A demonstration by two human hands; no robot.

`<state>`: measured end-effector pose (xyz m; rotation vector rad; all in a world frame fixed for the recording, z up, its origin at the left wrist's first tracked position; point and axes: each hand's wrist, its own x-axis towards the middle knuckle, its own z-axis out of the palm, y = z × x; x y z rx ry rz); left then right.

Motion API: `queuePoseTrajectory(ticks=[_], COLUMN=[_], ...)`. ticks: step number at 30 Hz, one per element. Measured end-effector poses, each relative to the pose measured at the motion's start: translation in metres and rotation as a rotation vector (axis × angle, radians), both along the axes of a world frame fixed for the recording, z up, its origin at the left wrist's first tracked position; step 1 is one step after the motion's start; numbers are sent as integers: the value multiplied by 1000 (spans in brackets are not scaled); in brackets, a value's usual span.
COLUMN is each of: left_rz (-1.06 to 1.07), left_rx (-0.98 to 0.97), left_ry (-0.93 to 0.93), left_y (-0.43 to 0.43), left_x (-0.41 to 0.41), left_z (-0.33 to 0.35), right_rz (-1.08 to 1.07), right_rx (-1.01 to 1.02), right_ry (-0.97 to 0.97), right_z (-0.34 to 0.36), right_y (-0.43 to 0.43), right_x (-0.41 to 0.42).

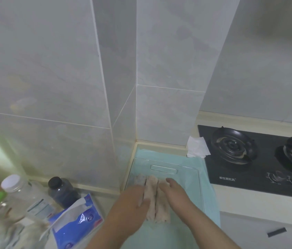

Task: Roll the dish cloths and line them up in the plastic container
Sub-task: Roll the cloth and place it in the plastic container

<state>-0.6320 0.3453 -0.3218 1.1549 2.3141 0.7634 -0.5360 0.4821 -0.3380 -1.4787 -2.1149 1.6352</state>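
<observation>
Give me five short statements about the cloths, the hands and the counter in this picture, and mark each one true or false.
1. Both hands rest on the rolled dish cloths. True: the left hand and the right hand flank them.
2. The clear plastic container sits on a red mat. False: it sits on a light teal cloth.
3. A black gas hob lies to the right of the container. True.
4. A pot stands on the hob's near burner. False: both burners are bare.
5. The dark jar to the left has a white cap. False: its cap is black; the clear bottle beside it has the white cap.
</observation>
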Motion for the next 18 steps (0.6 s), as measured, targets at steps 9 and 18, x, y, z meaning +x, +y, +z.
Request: queuePoseTrajectory(ticks=[9,18], left_rz=[239,530], left_rx=[275,422], left_ry=[-232,-250], left_y=[-24,-46], left_x=[-6,53], left_z=[48,65], right_rz=[156,368], right_rx=[223,182], right_ry=[282,412], right_z=[75,101], right_y=[-3,5], right_x=[44,69])
